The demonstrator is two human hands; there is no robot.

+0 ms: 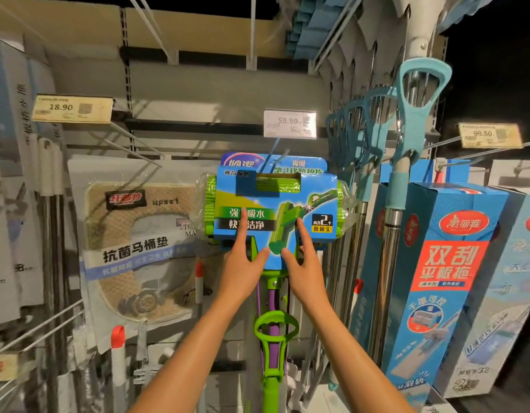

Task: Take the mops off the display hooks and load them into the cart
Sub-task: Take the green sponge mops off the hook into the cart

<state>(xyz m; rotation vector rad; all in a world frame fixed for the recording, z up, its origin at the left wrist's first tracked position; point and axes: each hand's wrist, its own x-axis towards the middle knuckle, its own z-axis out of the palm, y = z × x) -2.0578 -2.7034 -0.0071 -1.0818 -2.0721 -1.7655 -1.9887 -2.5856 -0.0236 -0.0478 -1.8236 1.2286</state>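
My left hand (243, 260) and right hand (301, 263) press straight, spread fingers against the green mop (272, 204)'s blue card, gripping nothing; it hangs at twelve o'clock on its hook (283, 156).

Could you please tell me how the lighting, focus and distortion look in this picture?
Head view: the green mop's card is bright and sharp, both hands crisp; frame edges blur and bow, the upper right corner falls into darkness.
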